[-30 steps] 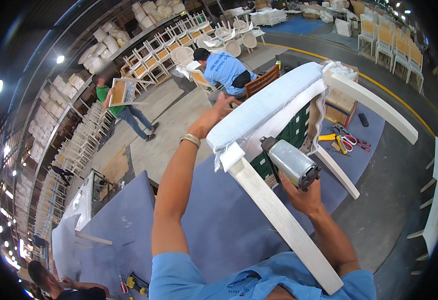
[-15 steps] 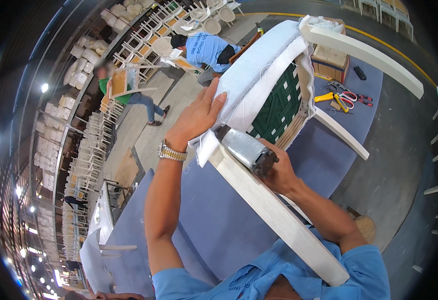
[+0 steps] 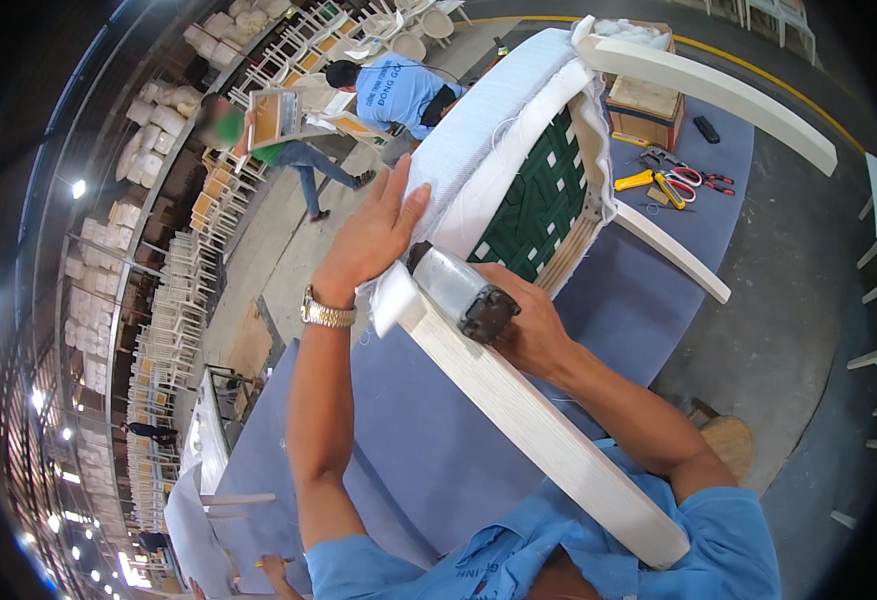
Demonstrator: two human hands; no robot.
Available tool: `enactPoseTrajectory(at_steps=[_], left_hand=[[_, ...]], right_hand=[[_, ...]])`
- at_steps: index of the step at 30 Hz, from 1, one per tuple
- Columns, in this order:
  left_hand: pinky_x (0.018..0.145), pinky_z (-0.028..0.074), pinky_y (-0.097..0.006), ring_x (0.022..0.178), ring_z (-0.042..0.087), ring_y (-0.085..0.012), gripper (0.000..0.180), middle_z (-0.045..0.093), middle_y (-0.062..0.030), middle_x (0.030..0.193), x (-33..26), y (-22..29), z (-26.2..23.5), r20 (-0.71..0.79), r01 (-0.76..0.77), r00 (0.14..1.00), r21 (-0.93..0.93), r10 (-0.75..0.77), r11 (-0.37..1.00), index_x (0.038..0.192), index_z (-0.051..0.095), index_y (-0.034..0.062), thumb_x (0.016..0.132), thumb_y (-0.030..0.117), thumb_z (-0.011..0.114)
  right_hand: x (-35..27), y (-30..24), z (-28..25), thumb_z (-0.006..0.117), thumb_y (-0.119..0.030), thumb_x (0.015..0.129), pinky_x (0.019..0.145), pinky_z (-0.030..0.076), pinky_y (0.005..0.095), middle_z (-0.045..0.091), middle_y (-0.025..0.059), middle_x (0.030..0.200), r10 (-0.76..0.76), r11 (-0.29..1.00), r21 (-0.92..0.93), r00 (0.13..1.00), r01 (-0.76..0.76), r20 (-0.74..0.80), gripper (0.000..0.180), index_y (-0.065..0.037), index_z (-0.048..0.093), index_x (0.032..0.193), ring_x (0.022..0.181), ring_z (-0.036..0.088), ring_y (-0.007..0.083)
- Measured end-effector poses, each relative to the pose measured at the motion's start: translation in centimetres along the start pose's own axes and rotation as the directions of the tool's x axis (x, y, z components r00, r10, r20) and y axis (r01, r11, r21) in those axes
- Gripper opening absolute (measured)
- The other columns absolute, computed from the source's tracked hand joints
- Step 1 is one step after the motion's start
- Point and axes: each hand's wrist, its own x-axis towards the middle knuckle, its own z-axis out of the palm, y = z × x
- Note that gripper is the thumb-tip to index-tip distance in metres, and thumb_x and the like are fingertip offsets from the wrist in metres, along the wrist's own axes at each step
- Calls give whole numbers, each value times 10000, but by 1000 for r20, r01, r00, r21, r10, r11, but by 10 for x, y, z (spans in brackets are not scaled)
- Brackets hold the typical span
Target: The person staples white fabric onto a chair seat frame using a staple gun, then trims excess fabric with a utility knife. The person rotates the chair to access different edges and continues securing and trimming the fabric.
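Note:
A chair with a white fabric-covered seat lies on its side in front of me, its green woven webbing showing underneath. My left hand rests flat on the fabric near the close corner, fingers stretched out. My right hand is closed round a silver and black staple gun. The gun's nose is at the fabric edge beside my left hand, by the top of a pale wooden leg. That leg slants down toward my chest. The gun's handle is mostly hidden behind its body and my fingers.
Scissors, a yellow-handled tool and a small black object lie on the blue-grey table, near a box. Beyond are a seated co-worker, a person carrying a chair frame and stacked chairs.
The staple gun has turned slightly, its back end swinging left. My left hand stays pressed on the fabric. In the background the person with the chair frame has walked to the right.

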Motion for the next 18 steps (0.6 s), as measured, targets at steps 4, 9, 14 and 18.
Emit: enactPoseTrajectory(at_steps=[4,9,14,18], left_hand=[[1245,49,-495,1543,214,-288,586,354,-168,1610,-50,28,-1,-31,-251,968,-198,250,947,1530,441,116,1087,471,297],[1077,413,-460,1022,689,-251,583,724,-82,1078,-108,105,16,-93,-509,861,-187,501,840,1340,635,104,983,547,509],[727,510,-323,605,643,-190,435,664,27,595,-118,117,39,-424,-511,827,-296,368,807,1046,778,91,822,462,744],[664,491,-305,590,628,-179,352,659,35,594,-118,119,46,-521,-517,797,-329,305,790,977,787,94,761,371,808]], right_hand=[[-18,7,-19,773,-8,740,820,562,367,674,117,1104,113,993,-25,994,-113,11,541,-67,599,1250,954,692,305],[-86,60,-51,777,-88,768,825,552,368,713,137,1046,545,837,-65,838,-543,18,441,-43,639,1185,931,706,286],[-161,81,-84,778,-177,804,915,523,390,712,183,1126,751,640,-252,661,-726,4,496,-16,626,1249,1044,691,326],[-195,95,-100,784,-212,811,987,487,397,685,219,1202,744,650,-273,667,-710,37,563,9,603,1295,1140,655,344]])
